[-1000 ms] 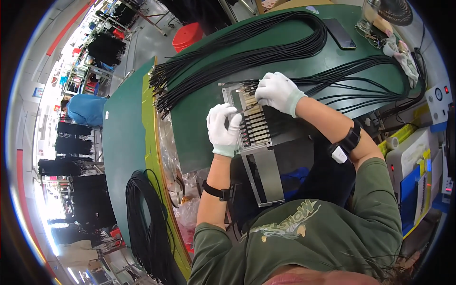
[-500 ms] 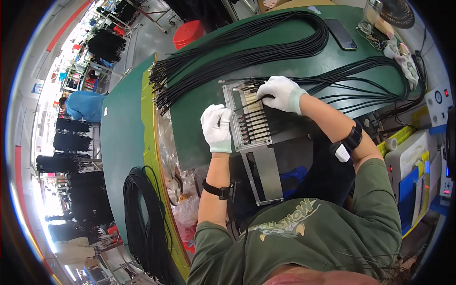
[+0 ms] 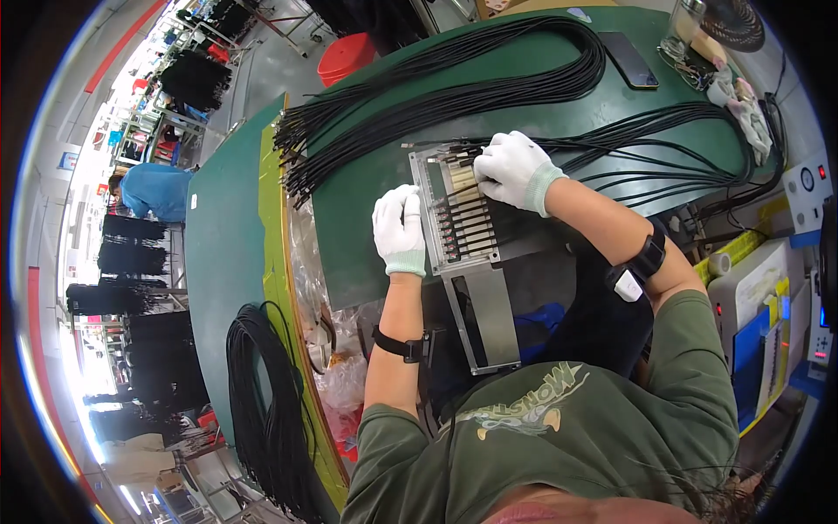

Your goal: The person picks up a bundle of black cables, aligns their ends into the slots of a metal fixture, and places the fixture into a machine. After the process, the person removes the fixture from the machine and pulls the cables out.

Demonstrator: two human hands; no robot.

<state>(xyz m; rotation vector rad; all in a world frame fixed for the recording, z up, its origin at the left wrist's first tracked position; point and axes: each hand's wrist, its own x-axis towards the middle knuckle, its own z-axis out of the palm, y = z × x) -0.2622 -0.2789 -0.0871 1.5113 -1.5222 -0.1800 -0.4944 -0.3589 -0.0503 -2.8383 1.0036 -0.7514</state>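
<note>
A metal fixture plate [image 3: 420, 188] lies on the green table, with several black cable ends [image 3: 471, 229] seated side by side in its pale slots. My right hand [image 3: 517, 173], in a white glove, is over the fixture's right side, its thumb and fingers pinched on a black cable whose end they mostly hide. By the fixture's left rim is my left hand [image 3: 400, 229], also gloved. Its fingers are extended with a slight bend, and nothing shows in them. From the fixture's upper end, loose black cables [image 3: 628, 140] run off to the right.
A long looped bundle of black cables [image 3: 489, 92] lies across the far table. A phone [image 3: 628, 60] and a glass jar [image 3: 683, 22] are at the far right. Another cable coil [image 3: 266, 410] hangs over the left table. A red bucket [image 3: 346, 58] stands beyond; a person in blue [image 3: 155, 190] is far left.
My left hand has uncurled its fingers and shifted slightly up along the fixture's left rim. My right hand has moved slightly up, and the cable end that stretched across the slots now lies lower among them.
</note>
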